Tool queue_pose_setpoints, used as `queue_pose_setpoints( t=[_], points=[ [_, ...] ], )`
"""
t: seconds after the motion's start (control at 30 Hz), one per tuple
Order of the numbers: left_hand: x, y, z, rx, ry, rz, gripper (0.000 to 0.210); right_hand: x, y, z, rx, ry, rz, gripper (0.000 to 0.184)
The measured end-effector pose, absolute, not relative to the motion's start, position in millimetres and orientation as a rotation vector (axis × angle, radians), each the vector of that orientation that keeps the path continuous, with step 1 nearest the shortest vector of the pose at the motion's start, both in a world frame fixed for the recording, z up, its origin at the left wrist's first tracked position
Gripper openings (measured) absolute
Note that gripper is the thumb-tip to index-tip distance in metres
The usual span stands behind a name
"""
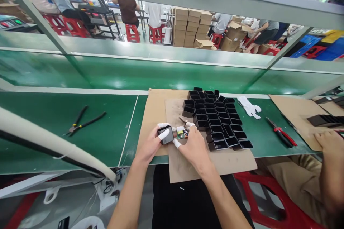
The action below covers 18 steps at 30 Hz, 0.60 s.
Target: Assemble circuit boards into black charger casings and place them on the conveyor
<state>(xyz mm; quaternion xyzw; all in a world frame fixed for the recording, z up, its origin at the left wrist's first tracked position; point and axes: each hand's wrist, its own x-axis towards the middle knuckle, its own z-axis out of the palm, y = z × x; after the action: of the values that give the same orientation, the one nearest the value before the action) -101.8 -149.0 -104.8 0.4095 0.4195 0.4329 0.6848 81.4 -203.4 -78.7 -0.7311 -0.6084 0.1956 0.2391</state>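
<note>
My left hand [153, 143] is closed around a small black plastic case [167, 136], its white-covered fingertips pressed on the sides. Just right of the case, my right hand [194, 144] holds a small green circuit board [182, 134] between white-covered thumb and fingers. The board carries a yellow part and several other components, and its near end faces the case. A thin dark object [183, 120] shows behind the right fingers, too small to name. Many open black cases [215, 114] stand packed in rows to the right of my hands.
Cardboard sheets [193, 170] lie under the cases. Black-handled pliers [77, 123] are at left; red-and-black pliers [283, 134] and a white glove [249, 108] lie at right. A co-worker's hand [329, 141] rests at the right edge. A pale pole [53, 143] crosses the left foreground.
</note>
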Motion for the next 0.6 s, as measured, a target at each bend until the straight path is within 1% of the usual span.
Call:
queue_pose_setpoints(
  t=[0.13, 0.23, 0.3, 0.33, 0.4, 0.53, 0.6],
  points=[
    [-114, -162, -115, 0.898, 1.102, 1.199, 0.061, 83, -193, -80, -1.969, -1.714, 0.537, 0.060],
    [-119, -172, -129, 0.899, 1.167, 1.315, 0.065, 82, -181, -84, -1.995, -1.712, 0.506, 0.048],
    [-123, -176, -136, 1.002, 1.175, 1.327, 0.065, 80, -175, -87, -1.970, -1.718, 0.507, 0.040],
    [-124, -178, -137, 1.076, 1.178, 1.321, 0.065, 80, -174, -88, -1.930, -1.710, 0.538, 0.040],
    [-127, -184, -137, 1.214, 1.189, 1.280, 0.062, 77, -177, -88, -1.790, -1.623, 0.693, 0.046],
    [-129, -207, -126, 1.276, 1.159, 1.162, 0.062, 73, -195, -87, -1.327, -1.112, 1.192, 0.072],
    [-129, -223, -119, 1.257, 1.120, 1.138, 0.066, 72, -207, -85, -1.149, -0.847, 1.411, 0.076]
  ],
)
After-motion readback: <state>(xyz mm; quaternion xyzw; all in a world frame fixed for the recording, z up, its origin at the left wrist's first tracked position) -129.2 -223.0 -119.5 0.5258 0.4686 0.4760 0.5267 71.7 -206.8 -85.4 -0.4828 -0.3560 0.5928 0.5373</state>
